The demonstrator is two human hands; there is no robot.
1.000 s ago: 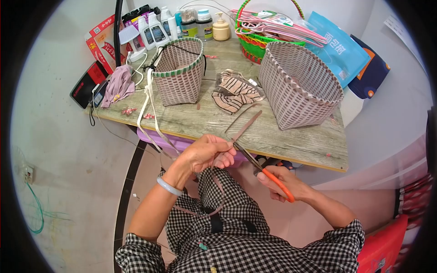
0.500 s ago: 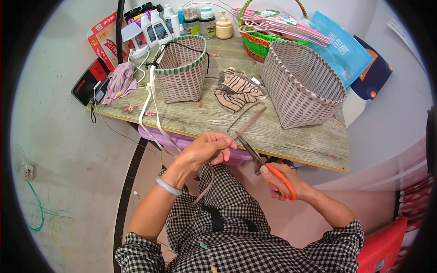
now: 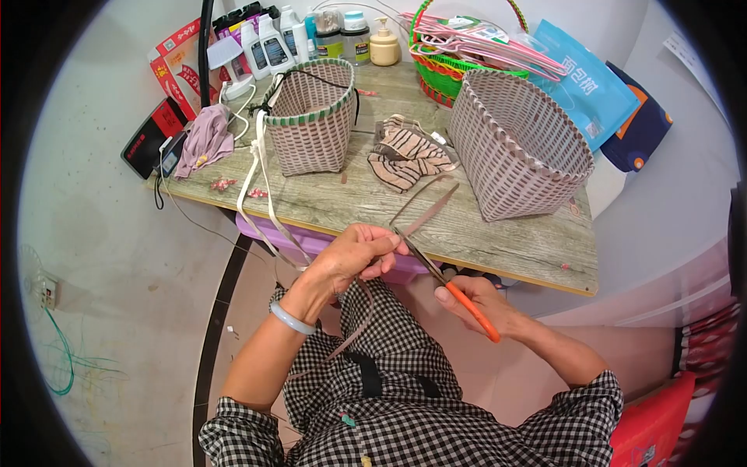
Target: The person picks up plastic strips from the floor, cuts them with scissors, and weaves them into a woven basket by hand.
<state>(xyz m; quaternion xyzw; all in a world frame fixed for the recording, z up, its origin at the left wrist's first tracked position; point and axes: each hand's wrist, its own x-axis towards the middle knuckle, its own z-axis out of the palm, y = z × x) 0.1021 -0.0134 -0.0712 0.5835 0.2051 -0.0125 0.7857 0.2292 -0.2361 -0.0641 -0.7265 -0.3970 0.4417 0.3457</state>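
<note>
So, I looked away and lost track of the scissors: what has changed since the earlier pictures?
Compared with half a second ago, the scissors in the right grip have closed further, handles drawn together, blades at the strip. Nothing was taken hold of or let go; the left grip still pinches the strip. The green-rimmed basket and larger basket stayed put on the table.

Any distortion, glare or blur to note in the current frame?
Head view: fisheye image circle, black corners, bluish fringe; head view: bright light, no harsh glare on the tabletop; head view: left hand, right hand and scissors fairly sharp.
</note>
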